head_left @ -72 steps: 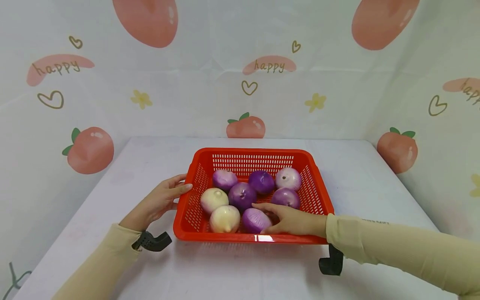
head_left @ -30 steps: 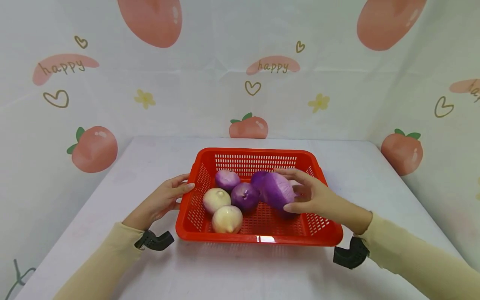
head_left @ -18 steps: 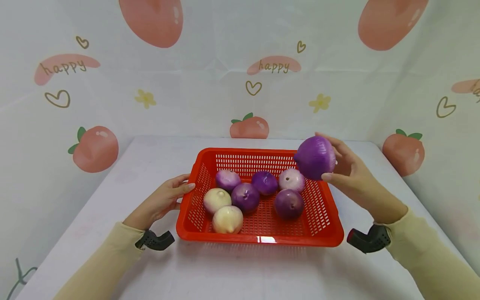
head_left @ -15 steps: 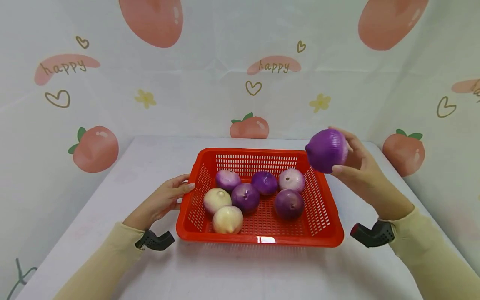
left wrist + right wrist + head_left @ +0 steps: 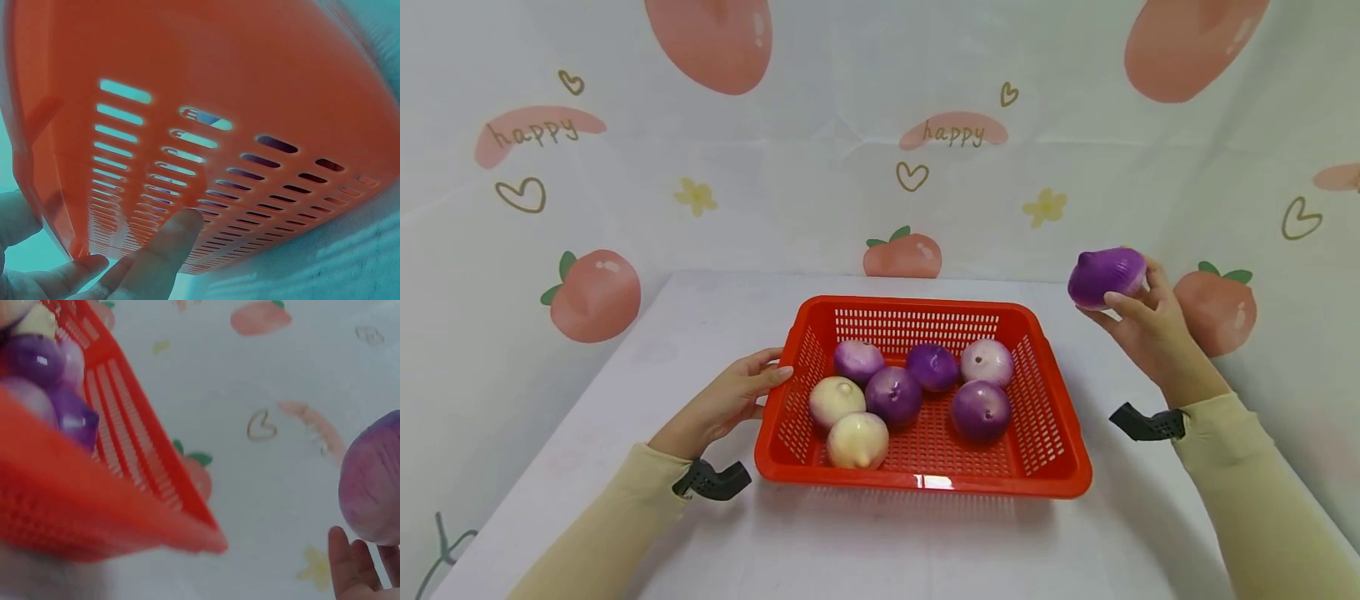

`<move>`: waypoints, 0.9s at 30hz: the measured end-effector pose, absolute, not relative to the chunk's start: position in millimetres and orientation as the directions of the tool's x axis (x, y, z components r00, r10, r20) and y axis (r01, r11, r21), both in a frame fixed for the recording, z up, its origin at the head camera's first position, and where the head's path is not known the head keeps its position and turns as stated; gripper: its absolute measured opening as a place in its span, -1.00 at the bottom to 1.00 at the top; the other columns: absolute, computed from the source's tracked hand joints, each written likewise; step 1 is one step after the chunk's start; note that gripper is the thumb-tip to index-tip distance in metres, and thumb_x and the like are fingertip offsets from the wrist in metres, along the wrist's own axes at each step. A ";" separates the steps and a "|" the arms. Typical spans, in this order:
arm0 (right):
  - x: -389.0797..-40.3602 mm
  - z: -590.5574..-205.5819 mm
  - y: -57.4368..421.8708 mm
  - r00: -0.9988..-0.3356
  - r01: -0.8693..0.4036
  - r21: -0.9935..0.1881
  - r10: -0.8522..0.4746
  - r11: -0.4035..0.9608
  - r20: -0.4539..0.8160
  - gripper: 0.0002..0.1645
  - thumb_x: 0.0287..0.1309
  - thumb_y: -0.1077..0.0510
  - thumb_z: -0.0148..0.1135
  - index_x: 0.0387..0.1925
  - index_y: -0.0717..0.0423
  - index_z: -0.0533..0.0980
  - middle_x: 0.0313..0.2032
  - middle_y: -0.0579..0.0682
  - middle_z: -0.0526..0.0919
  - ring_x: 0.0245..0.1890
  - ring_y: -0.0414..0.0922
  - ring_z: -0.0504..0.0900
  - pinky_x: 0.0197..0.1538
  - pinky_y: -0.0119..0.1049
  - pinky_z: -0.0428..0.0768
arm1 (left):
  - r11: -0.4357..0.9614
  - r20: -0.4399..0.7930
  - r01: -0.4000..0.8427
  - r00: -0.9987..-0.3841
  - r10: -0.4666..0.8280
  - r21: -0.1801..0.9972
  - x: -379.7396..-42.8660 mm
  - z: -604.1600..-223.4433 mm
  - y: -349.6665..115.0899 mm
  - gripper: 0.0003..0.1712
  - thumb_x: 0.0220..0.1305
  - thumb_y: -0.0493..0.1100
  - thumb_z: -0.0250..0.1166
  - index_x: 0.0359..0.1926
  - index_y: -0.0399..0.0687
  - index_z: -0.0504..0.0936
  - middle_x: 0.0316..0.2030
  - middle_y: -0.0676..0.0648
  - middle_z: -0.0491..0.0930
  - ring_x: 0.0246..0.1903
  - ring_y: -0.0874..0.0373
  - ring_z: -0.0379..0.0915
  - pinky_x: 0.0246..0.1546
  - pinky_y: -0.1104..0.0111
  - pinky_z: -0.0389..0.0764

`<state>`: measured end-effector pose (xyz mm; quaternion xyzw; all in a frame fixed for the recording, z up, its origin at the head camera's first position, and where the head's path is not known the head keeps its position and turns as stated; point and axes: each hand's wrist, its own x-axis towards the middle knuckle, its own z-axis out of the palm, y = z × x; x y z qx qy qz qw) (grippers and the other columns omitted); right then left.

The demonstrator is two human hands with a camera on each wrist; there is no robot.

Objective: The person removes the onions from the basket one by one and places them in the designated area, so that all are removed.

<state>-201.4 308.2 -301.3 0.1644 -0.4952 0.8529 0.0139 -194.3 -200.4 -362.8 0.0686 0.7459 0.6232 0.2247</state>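
Head view: right hand [image 5: 1157,333] grasps 1 purple onion [image 5: 1103,277], thumb on its near side, at upper right of frame. Onion is raised clear of the table [image 5: 910,550], beyond the basket's far right corner, root nub toward upper left. Left hand [image 5: 730,396] grips the left side of the red basket [image 5: 925,481], thumb on rim; left wrist view shows its fingers [image 5: 165,250] against the slotted outer wall.

Basket sits mid-frame, upright, holding 7 onions: 2 cream onions [image 5: 857,440] at lower left, 1 pale onion [image 5: 987,362] at upper right, 4 purple-toned onions [image 5: 892,395] among them. Right wrist view: held onion cut off by the right edge, basket at left, blurred. Behind: white backdrop [image 5: 820,217] printed with peaches, hearts, flowers, "happy".
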 end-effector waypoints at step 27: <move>-247.1 -396.8 354.7 -0.988 0.128 -0.948 0.119 0.293 -0.096 0.10 0.26 -0.09 0.22 0.43 0.22 -0.30 0.39 0.26 -0.13 0.36 0.14 0.02 0.45 -0.06 0.14 | 0.221 -0.253 -0.179 -0.890 0.380 0.959 -194.5 -362.9 -199.8 -0.30 0.41 0.01 0.13 0.41 -0.22 0.15 0.16 -0.29 0.45 -0.11 0.12 0.60 -0.15 0.07 0.68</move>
